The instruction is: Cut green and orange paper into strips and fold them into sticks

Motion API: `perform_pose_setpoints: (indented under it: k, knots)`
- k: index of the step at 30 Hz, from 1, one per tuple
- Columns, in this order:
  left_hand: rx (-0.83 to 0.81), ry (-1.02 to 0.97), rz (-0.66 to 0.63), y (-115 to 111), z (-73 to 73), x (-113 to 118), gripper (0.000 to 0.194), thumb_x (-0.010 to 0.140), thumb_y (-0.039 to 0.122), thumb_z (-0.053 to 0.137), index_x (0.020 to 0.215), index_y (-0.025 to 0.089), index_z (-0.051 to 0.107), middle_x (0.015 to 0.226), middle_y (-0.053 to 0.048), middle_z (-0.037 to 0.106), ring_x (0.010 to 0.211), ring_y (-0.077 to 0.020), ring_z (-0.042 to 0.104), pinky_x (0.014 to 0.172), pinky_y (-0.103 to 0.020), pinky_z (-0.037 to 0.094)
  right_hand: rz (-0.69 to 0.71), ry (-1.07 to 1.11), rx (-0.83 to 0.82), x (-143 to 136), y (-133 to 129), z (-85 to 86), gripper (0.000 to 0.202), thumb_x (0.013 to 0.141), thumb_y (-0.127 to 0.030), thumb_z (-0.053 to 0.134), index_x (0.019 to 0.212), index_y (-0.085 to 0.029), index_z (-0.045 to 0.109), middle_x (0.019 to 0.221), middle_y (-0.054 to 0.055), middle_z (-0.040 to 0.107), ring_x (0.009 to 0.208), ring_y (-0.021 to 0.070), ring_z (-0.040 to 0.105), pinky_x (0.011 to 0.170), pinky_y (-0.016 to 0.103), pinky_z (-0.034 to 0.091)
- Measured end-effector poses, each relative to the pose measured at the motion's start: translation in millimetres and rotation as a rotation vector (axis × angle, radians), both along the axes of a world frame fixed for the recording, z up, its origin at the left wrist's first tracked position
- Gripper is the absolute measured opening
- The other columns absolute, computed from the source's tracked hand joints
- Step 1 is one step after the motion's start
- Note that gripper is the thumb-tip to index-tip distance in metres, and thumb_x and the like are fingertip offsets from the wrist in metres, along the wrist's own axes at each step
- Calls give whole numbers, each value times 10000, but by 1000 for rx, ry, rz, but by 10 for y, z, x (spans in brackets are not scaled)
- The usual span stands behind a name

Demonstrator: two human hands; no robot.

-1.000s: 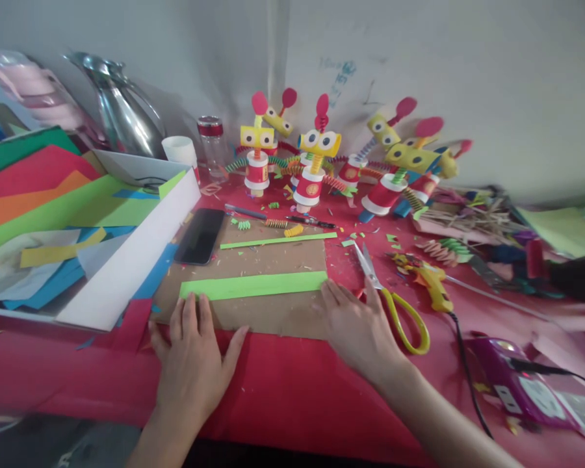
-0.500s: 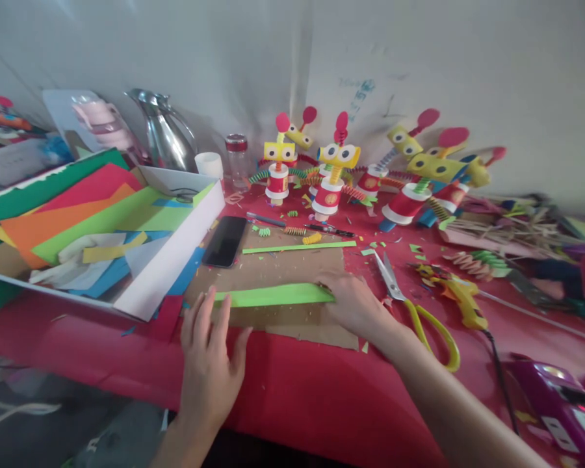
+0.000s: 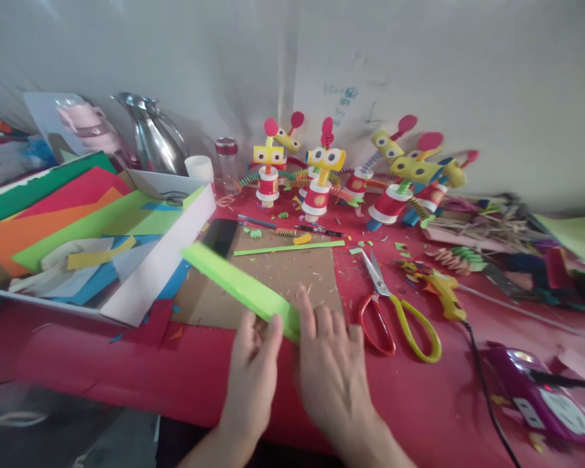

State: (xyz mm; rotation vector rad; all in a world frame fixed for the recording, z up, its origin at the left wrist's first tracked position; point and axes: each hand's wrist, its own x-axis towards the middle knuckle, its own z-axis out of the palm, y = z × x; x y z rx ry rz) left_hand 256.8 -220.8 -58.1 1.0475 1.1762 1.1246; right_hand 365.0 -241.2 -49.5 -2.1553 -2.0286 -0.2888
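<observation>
A wide light-green paper strip (image 3: 238, 285) is raised at a slant over the brown cardboard (image 3: 312, 273), its far end pointing up and left. My left hand (image 3: 254, 370) pinches its lower edge between thumb and fingers. Beside it, my right hand (image 3: 329, 351) holds the near end, back of the hand up and index finger extended. A thin green strip (image 3: 290, 247) lies flat across the top of the cardboard. Scissors (image 3: 379, 283) with one red and one yellow handle lie partly open just right of the cardboard.
A white box (image 3: 160, 260) of coloured paper stands left, near a black phone (image 3: 220, 238). Several paper-cup figures (image 3: 316, 195) line the wall, with a steel jug (image 3: 158, 140) to their left. At right lie a yellow glue gun (image 3: 441, 292) and a purple device (image 3: 541, 390).
Both hands have come together near the cardboard's front edge. The wide strip, earlier level across the cardboard, is now lifted and tilted. The red scissor handle has come into view.
</observation>
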Motion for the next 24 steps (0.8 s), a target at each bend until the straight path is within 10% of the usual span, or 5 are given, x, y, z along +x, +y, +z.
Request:
perform_pose_setpoints:
  k: [5, 10, 15, 19, 24]
  knots:
    - [-51, 117, -89, 403, 162, -337, 313, 846, 471, 590, 961, 181, 616, 826, -20, 695, 767, -177, 643, 709, -279, 493, 304, 282, -52, -39, -258, -5, 710, 883, -384, 519, 1500, -140, 265, 1101, 146, 636, 906, 285, 606, 734, 411, 527]
    - [68, 552, -653, 958, 250, -623, 315, 795, 383, 615, 1062, 220, 653, 1043, -61, 730, 992, -255, 654, 867, -374, 485, 205, 196, 189, 374, -1, 8, 532, 895, -252, 571, 1405, -187, 438, 1262, 164, 542, 1080, 308, 509, 867, 432, 492]
    - [220, 905, -1038, 1480, 248, -522, 314, 770, 240, 582, 1063, 249, 696, 1170, -51, 709, 1068, -235, 640, 916, -337, 465, 357, 10, 60, 575, 444, -98, 311, 883, -122, 565, 1150, -257, 646, 1263, 93, 581, 1149, 294, 464, 923, 445, 399]
    - [558, 1136, -966, 1486, 212, -415, 494, 801, 186, 596, 1286, 278, 596, 1218, -61, 662, 1129, -226, 590, 949, -344, 440, 438, 52, -28, 614, 608, -217, 129, 912, -164, 579, 918, -211, 698, 984, 58, 683, 979, 229, 563, 872, 382, 403]
    - [920, 1230, -768, 1102, 11, -283, 215, 867, 265, 592, 1035, 208, 715, 1000, -71, 649, 962, -248, 601, 850, -399, 477, 454, 210, -46, 648, 602, -317, 145, 920, -150, 571, 969, -180, 703, 930, 69, 693, 902, 205, 601, 819, 330, 450]
